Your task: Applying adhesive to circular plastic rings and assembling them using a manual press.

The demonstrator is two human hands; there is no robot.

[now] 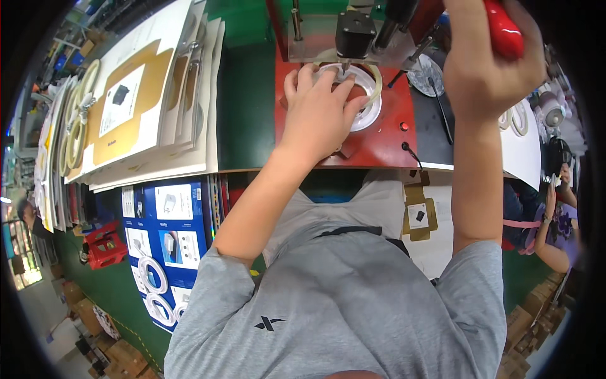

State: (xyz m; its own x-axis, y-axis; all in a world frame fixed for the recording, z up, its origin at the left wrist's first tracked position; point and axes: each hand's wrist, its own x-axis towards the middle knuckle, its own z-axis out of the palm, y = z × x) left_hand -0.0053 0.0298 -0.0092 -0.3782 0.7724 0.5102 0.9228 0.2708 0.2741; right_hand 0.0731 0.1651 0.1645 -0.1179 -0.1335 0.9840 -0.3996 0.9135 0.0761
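Note:
On the red base (pixel 390 139) of a bench machine lies a white ring-shaped coil (pixel 375 108), which looks like wound cable. My left hand (pixel 317 119) rests over it, thumb and fingers curved apart across its near and left side and holding it. Directly above the coil hangs the machine's black head (pixel 355 35), its narrow tip close to my fingertips. Raised at the upper right, my right hand (pixel 483 72) is closed around a red knob (pixel 504 30). My left fingers partly hide the coil's middle.
Printed cardboard sheets (pixel 129 95) are stacked left of the machine. Blue printed sheets (pixel 169 246) with white cable coils are below. A round silvery dish (pixel 427 77) sits right of the base. At far right, another person's arm (pixel 548 237) shows; a red stool (pixel 106 246) stands left.

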